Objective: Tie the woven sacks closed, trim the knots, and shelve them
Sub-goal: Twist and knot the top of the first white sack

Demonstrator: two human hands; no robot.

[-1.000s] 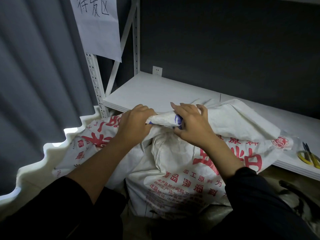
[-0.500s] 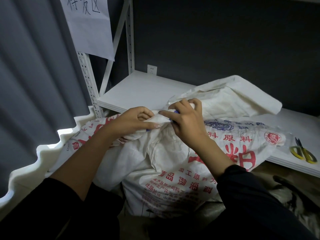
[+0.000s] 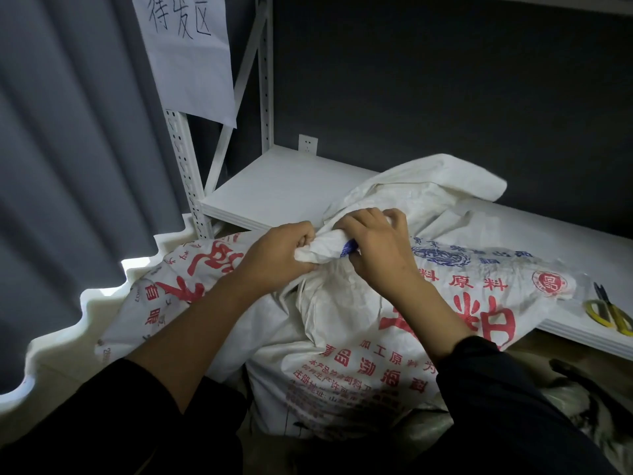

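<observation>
Your left hand (image 3: 277, 253) and right hand (image 3: 375, 250) both clench the twisted neck of the woven sack (image 3: 342, 337) leaning against the shelf (image 3: 284, 190), bunching it to knot; scissors (image 3: 608, 310) wait nearby.

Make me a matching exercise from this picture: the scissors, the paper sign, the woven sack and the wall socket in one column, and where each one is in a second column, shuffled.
Column one
1. scissors
2. paper sign
3. woven sack
4. wall socket

Column two
A. gripped at its gathered neck by the left hand and right hand
B. on the dark wall behind the shelf
C. lying on the shelf, far right
D. hanging at the rack upright

Pairs: 1-C, 2-D, 3-A, 4-B
</observation>
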